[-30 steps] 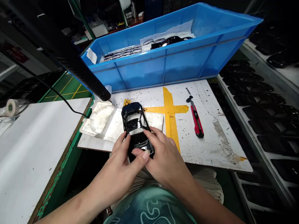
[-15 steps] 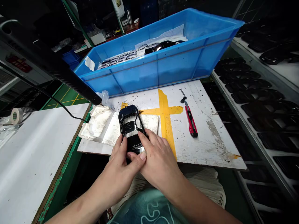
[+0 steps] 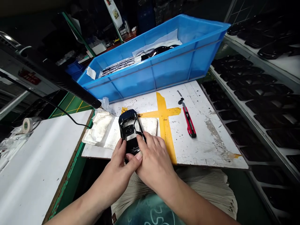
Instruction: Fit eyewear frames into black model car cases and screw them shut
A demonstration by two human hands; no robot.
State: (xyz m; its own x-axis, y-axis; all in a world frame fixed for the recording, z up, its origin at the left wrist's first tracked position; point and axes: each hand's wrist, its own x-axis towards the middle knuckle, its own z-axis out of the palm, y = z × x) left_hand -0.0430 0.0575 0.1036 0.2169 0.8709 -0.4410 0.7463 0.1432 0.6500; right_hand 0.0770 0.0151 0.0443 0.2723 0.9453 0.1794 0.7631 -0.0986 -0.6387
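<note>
Left hand (image 3: 120, 166) and right hand (image 3: 154, 164) grasp black toy car (image 3: 128, 129) | over front edge of table (image 3: 197, 150) | probably light, stiff, slippery; hold sides

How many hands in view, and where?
2. The left hand holds the left side of the black car shell near its close end; the right hand holds the right side. Any others in the dark background can't be made out.

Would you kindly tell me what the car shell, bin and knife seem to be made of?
Car shell: plastic or painted metal, unclear which; glossy black with bright reflections. Bin: probably moulded plastic; satin, evenly blue, ribbed. Knife: apparently plastic handle, smooth red and black; blade likely metal, thin, grey.
</note>
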